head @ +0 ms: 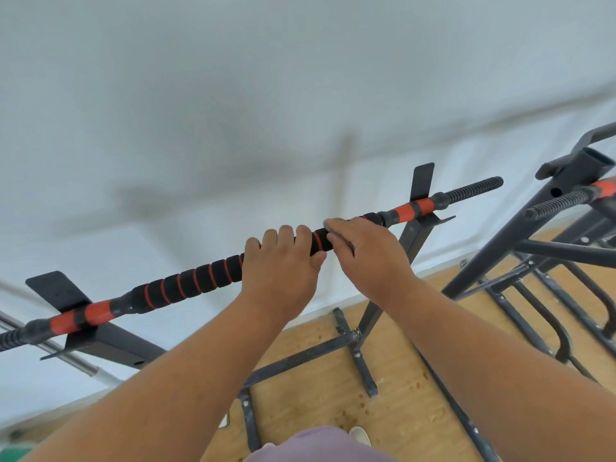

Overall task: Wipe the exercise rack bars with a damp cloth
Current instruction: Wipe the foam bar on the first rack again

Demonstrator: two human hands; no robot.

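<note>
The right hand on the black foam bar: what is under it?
A grey cloth shows under the right hand, pressed on the black foam bar. Most of the cloth is covered.

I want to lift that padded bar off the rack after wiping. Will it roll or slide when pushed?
The bar is round and lies in open rack cradles, so it would likely turn under a push. Its ribbed foam probably grips well. The left hand holding it suggests it needs steadying.

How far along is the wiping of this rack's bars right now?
Done: nothing visibly differs on the bar, so finished sections cannot be told. In hand: the right hand presses a greyish cloth on the foam grip while the left hand grips the bar beside it. Left, probably: the second rack at right, untouched now.
</note>
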